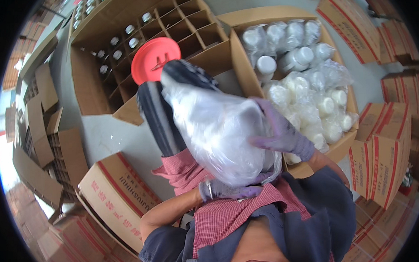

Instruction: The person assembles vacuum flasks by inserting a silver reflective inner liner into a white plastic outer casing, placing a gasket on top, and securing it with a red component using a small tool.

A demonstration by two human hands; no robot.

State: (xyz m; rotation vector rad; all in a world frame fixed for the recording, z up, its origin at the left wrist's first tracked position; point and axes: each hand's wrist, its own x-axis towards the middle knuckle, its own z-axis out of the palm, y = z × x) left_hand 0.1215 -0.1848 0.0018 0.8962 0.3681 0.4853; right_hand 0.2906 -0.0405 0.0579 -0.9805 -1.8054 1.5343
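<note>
A large clear plastic bag (216, 131) with whitish contents, hard to make out, lies across my lap. My right hand (285, 133), in a grey and purple glove, grips its right side with thumb and fingers spread apart. At the bag's near end my left hand (230, 192), gloved alike, holds the plastic against my red checked garment; some of its fingers are hidden. Beyond my knees stands a divided cardboard box (93, 89) with several silver-capped bottles (133, 42) in its cells. A red plastic plate (155, 59) bearing small dark pieces rests over the dividers.
An open cardboard box (244, 68) at the right holds many white-capped containers (266, 64), mostly wrapped in clear plastic. Printed cartons (385, 154) stand at the far right, another carton (120, 197) at lower left. Open divided boxes (70, 154) line the left side.
</note>
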